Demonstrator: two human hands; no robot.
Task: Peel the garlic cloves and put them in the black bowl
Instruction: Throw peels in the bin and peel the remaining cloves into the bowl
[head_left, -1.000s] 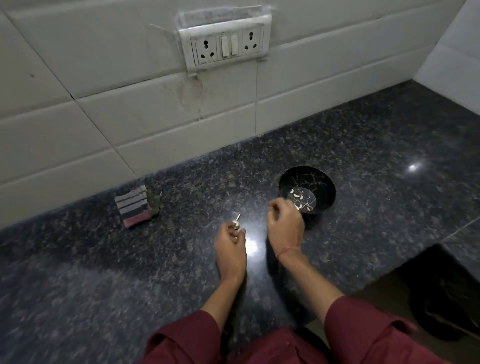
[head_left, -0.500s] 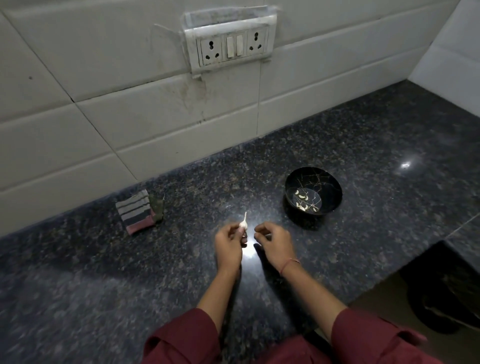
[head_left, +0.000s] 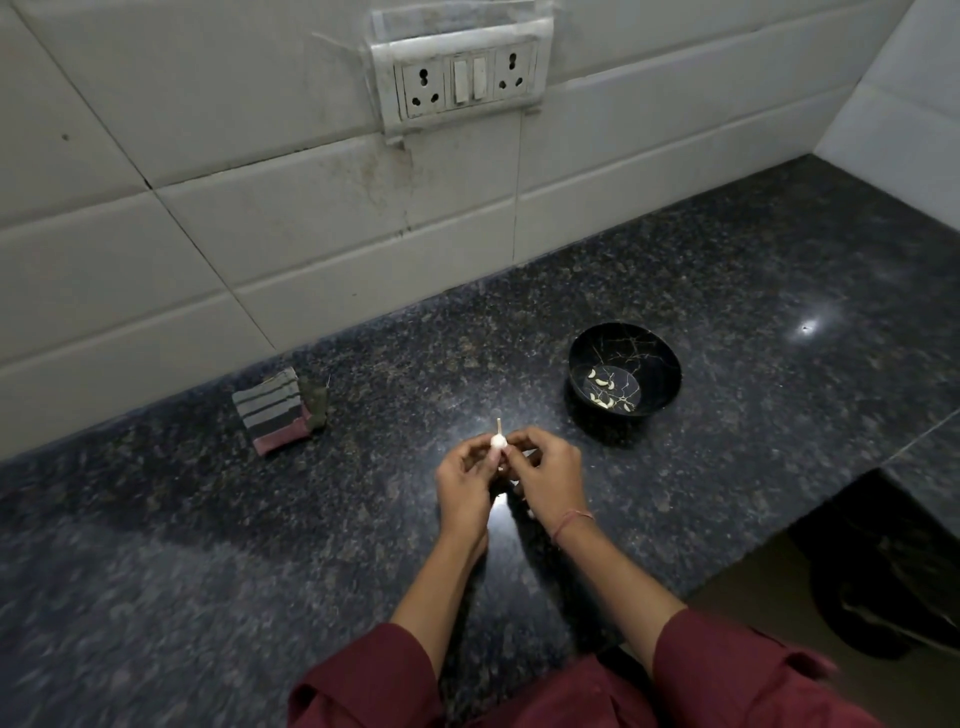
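Observation:
A small white garlic piece (head_left: 497, 440) with a thin stalk pointing up sits between my two hands, just above the dark granite counter (head_left: 727, 291). My left hand (head_left: 464, 486) pinches it from the left, and my right hand (head_left: 548, 475) pinches it from the right with its fingertips. The black bowl (head_left: 624, 369) stands to the upper right of my hands, apart from them, with several peeled pale cloves (head_left: 605, 389) lying in its bottom.
A folded striped cloth (head_left: 278, 410) lies near the tiled wall (head_left: 260, 218) to the left. A white socket plate (head_left: 464, 78) is mounted on the wall. The counter's edge drops off at the lower right beside a dark opening (head_left: 878, 582).
My right hand left the bowl's rim and came back left to meet my left hand at the garlic. The garlic is now held by both hands.

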